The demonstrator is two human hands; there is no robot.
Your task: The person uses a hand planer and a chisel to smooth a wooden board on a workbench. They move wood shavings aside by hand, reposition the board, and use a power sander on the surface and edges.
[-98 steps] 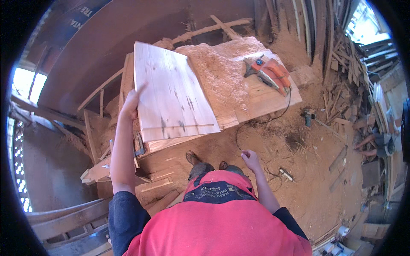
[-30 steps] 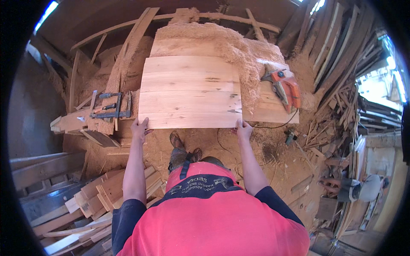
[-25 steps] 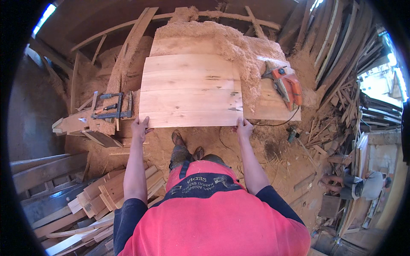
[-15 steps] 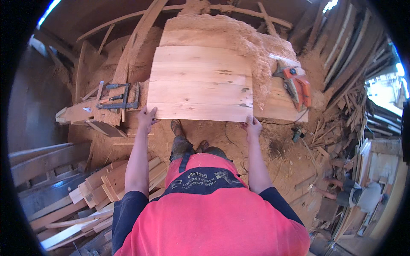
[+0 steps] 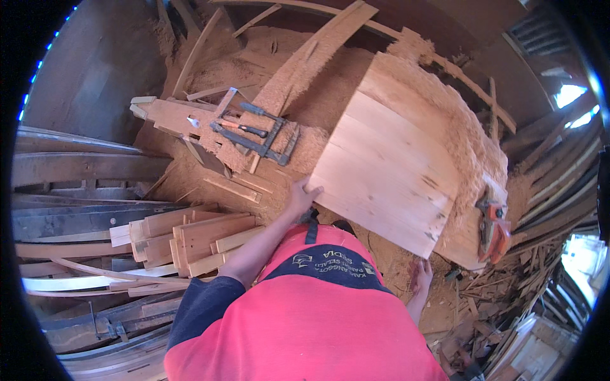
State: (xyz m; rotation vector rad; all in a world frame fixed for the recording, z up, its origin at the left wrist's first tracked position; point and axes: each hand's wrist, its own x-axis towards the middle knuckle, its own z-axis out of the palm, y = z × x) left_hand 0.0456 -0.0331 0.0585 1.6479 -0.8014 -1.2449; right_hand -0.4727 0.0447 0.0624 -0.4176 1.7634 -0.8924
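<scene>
A pale wooden panel [image 5: 381, 165] made of joined boards lies on a sawdust-covered work surface in front of me. My left hand [image 5: 304, 195] pinches its near left corner, thumb on the top face. At the near right corner is my right hand [image 5: 420, 277], fingers pointing up at the panel's edge. Those fingers are small and blurred, so I cannot tell whether they grip the wood. Past the panel's right side, an orange and grey power planer [image 5: 492, 233] rests on another board.
Left of the panel, clamps [image 5: 270, 141] and an orange-handled tool [image 5: 244, 129] lie on a wooden bench [image 5: 171, 124]. Cut wood blocks [image 5: 210, 238] and long planks [image 5: 82, 168] are stacked at my left. Heaped sawdust [image 5: 473, 140] borders the panel. Scrap wood [image 5: 521, 267] covers the floor at right.
My view has swung left, so the panel, planer and bench now appear further right and tilted. The left hand stays on its corner; the right hand now sits lower against the edge.
</scene>
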